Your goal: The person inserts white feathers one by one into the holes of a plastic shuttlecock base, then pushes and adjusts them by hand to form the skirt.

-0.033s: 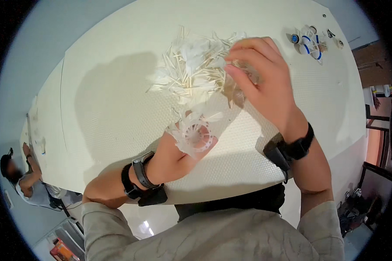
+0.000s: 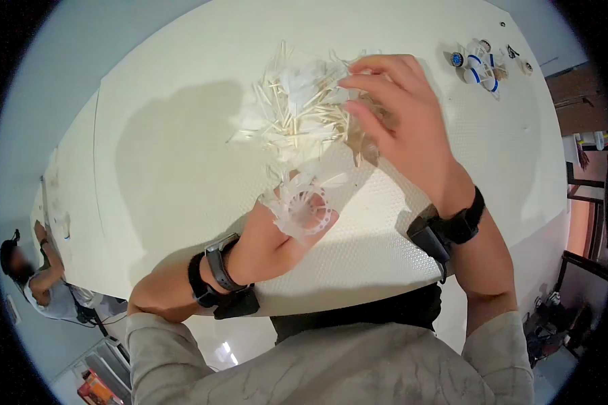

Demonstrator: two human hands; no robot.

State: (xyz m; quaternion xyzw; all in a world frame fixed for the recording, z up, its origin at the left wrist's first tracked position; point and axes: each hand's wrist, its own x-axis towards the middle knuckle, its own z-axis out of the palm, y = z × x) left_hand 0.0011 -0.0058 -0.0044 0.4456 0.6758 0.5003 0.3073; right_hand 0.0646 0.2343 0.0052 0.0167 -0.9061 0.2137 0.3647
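The right hand [image 2: 412, 125] had shifted slightly left over the piled feathers [image 2: 297, 98], fingers parted and seemingly bare, apparently choosing one, which called for a light pinch, while the left hand [image 2: 273, 246] gripped the feathered ring [image 2: 327, 204] nearer the body.

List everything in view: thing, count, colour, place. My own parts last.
Table: one, white, across the view.
Holed ring: one, whitish, centre, held.
Feathers: many, white, piled beyond the ring.
Round pieces: several, white with blue bands, table's far right.
Panel: one, brown, right edge.
Box: one, orange, lower left corner.
Co-worker: one, pale top, far left.
Clutter: uncountable, dark, lower right.
Wrist straps: several, black and grey, both wrists.
Shirt: one, grey, lower edge.
Left hand: one, bare, holding the ring.
Right hand: one, bare, over the pile's right.
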